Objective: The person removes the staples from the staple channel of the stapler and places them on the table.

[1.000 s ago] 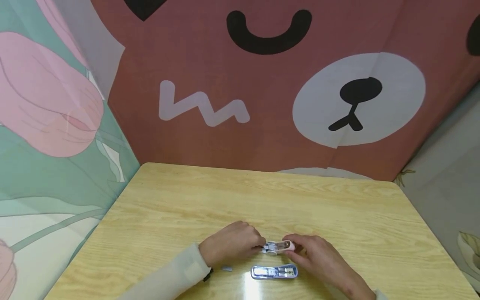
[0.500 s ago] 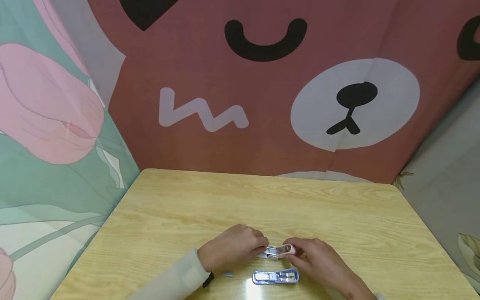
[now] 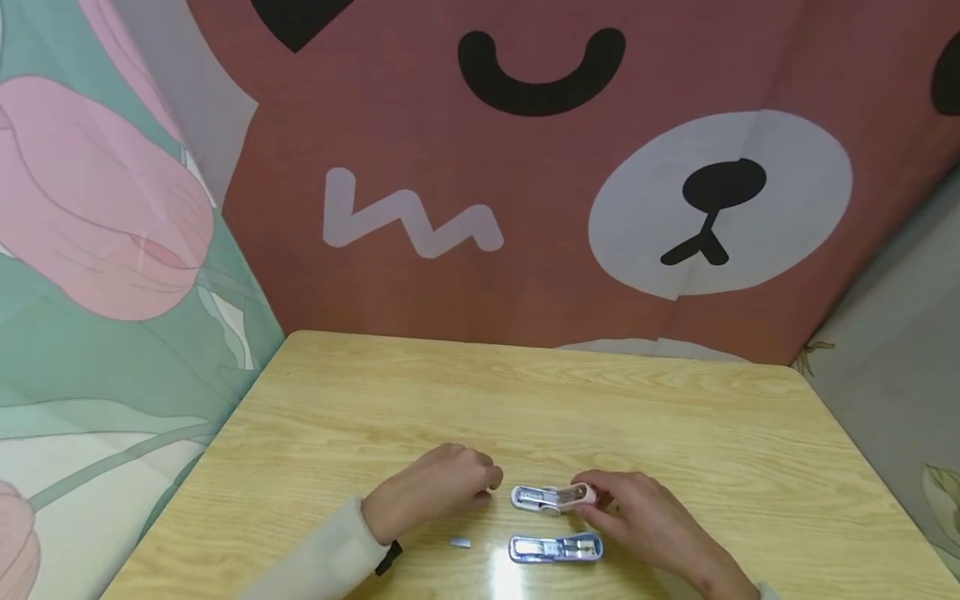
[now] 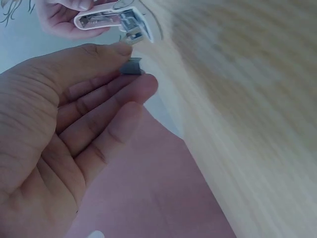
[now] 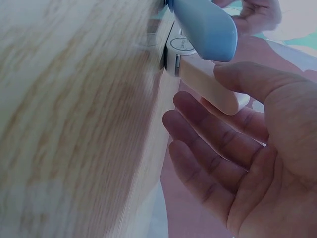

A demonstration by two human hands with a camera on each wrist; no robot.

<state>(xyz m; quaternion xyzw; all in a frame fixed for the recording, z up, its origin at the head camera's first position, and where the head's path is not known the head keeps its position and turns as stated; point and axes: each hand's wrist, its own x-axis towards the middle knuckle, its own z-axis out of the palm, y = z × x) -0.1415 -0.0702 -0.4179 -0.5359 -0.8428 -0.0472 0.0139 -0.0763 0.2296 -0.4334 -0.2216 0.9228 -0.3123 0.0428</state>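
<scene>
**Stapler open, staple strip not yet in**

On the wooden table [image 3: 675, 417], near its 6 o'clock edge, two small staplers lie close together, both opened flat with their metal channels showing. The pink stapler [image 3: 553, 497] sits just beyond the blue stapler [image 3: 556, 548], at its 12 o'clock. The right hand [image 3: 645, 521] holds the pink one at its 3 o'clock end, thumb on the casing and fingers loosely curved beneath it. The left hand [image 3: 431, 492], at the pink stapler's 9 o'clock and apart from it, pinches a short grey staple strip [image 4: 132, 66] between thumb and fingertips.

By my reading, opening is done; the strip has yet to be seated in the pink stapler's channel and the stapler closed.

Count: one table, two hands, two staplers, one held staple strip, and one small loose grey piece [image 3: 461, 542], possibly more staples, lying at the blue stapler's 9 o'clock.
</scene>
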